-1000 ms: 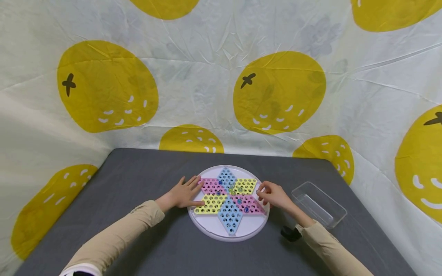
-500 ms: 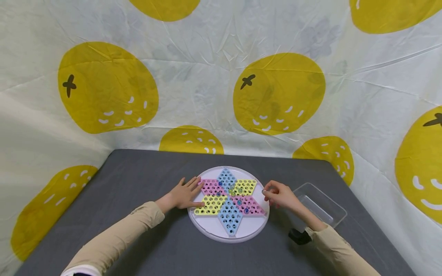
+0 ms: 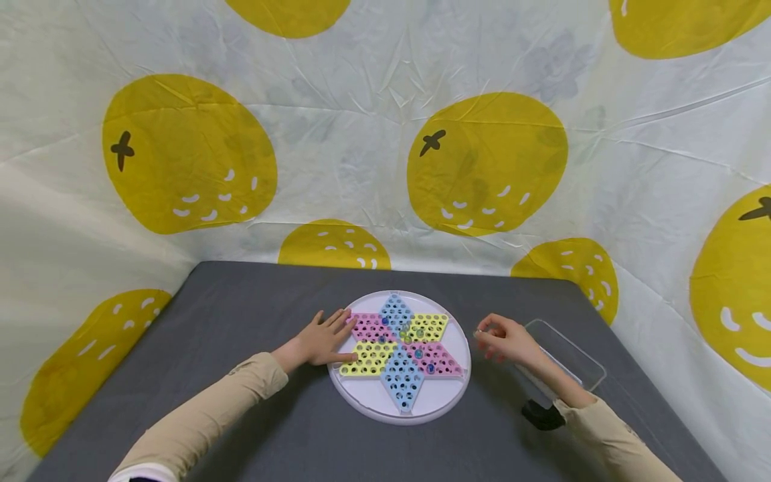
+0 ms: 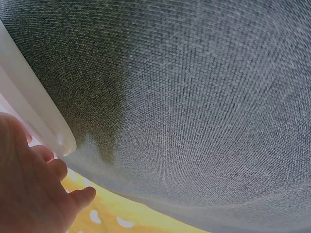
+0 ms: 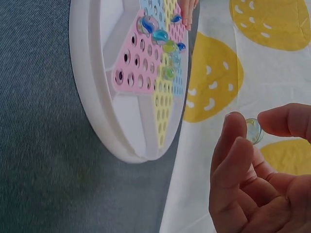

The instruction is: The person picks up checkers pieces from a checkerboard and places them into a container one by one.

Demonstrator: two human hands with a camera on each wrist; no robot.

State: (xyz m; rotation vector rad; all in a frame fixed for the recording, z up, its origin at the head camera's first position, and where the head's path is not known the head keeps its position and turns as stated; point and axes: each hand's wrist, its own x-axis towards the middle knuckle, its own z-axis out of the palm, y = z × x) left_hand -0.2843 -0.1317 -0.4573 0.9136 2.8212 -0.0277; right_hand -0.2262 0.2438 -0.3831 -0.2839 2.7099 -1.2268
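A: Where is the marble (image 5: 254,131) sitting?

B: Off the board (image 3: 369,389), beyond its right edge, hanging above the desk (image 3: 253,301). Clear glass, pale yellow-green showing inside.

A: What is holding it?

B: Right hand (image 3: 508,340). Thumb and one fingertip are pinching it, nearly closed, only the glass keeping the tips apart. Other fingers are lying curled below.

A: And the board?

B: Lying flat, round and white, with a star of holes. Seven other marbles (image 3: 418,353) are sitting about its middle, some over toward the right edge. Left hand (image 3: 322,340) is resting spread on the left edge, fingers straight, gripping nothing.

A: Farther out?

B: A clear tub (image 3: 575,345) is standing toward the desk's right edge, the right forearm (image 3: 560,380) partly hiding it. Not making out any contents. Past the desk's far edge, a cloth (image 3: 337,134) with yellow prints is hanging.

A: What are you worrying about?

B: Smooth glass, tiny contact. Uneven squeezing could be shooting the marble out, likely sending it rolling toward a desk edge. A low wrist might be knocking the tub's rim. Hard pressing by the left hand could be tipping the board, unseating marbles.
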